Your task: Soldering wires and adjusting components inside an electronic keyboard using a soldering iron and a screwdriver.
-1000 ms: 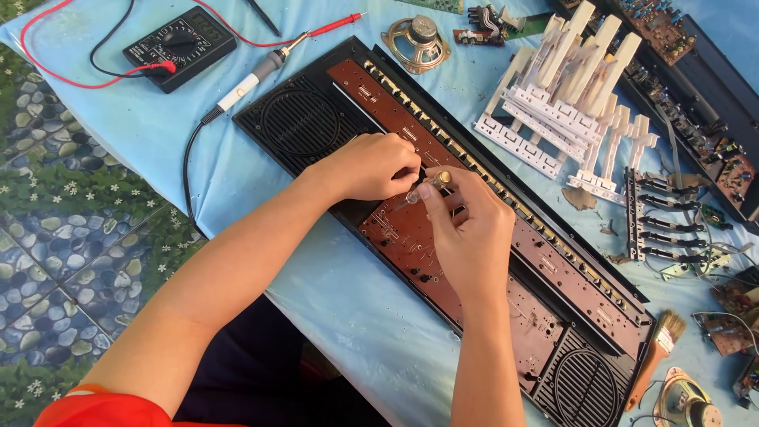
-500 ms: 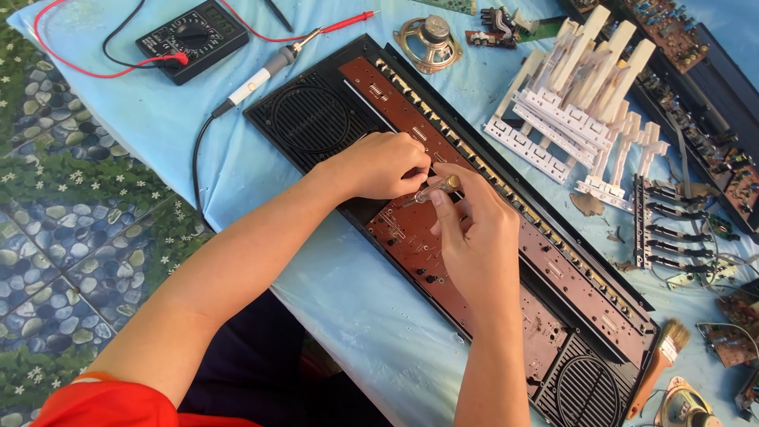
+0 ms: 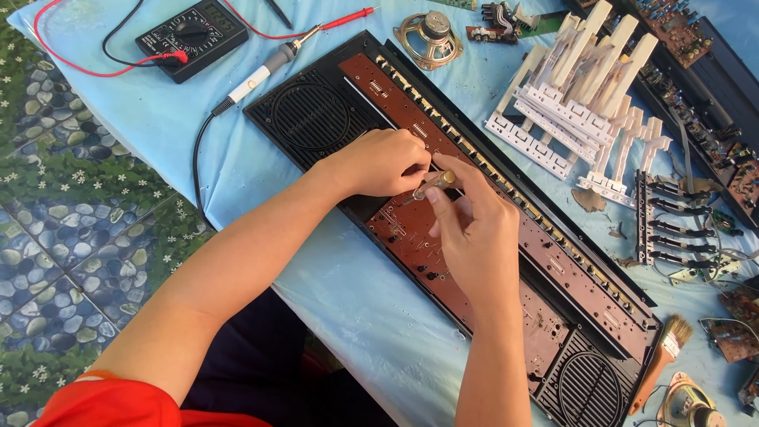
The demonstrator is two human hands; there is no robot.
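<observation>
Multimeter (image 3: 183, 29) and soldering iron (image 3: 261, 73) sit untouched at far left. Left hand (image 3: 379, 164) stays curled, fingertips pressed on the brown circuit board (image 3: 411, 237); right hand (image 3: 474, 229) still pinches a small screwdriver (image 3: 431, 186), barely shifted, tip on the board mid-casing.

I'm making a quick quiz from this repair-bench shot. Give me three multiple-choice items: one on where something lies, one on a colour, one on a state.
1. Where is the multimeter? A) top left of the table B) on the floor C) beside the brush
2. What colour is the circuit board under the hands? A) green B) reddish-brown C) white
3. What is the right hand doing? A) lying flat and empty B) pinching a small clear-handled tool C) gripping the brush

Answers: 1 A, it lies at the upper left corner; 2 B, its surface is reddish-brown; 3 B, the fingers close round the tool, beside the left hand.
</observation>
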